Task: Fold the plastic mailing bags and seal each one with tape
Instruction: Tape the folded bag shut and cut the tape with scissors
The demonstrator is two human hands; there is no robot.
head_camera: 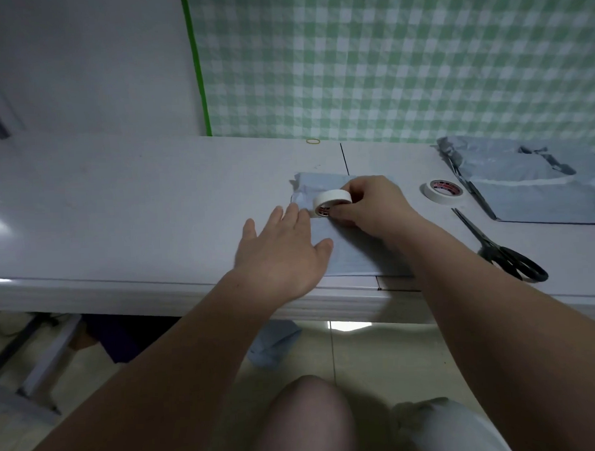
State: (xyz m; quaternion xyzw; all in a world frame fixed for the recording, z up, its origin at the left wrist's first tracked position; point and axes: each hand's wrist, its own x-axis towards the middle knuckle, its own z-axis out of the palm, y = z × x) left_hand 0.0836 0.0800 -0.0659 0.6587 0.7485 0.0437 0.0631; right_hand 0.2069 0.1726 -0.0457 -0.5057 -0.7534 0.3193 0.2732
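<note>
Currently, the folded mailing bag (350,257) lies flat on the white table (118,216), near the front edge and directly ahead of the person. The left hand (280,256) is released: palm down, fingers extended and spread, at the bag's left edge, thumb on the bag. The right hand (373,205) grasps a white tape roll (332,200), which stands on edge on the far part of the bag, just beyond the left fingertips. A second tape roll (443,191) lies flat to the right, apart from the bag. Black scissors (501,247) lie closed beside it. A pile of unfolded grey bags (533,198) occupies the right end of the table. A rubber band (313,141) rests at the table's far edge.
</note>
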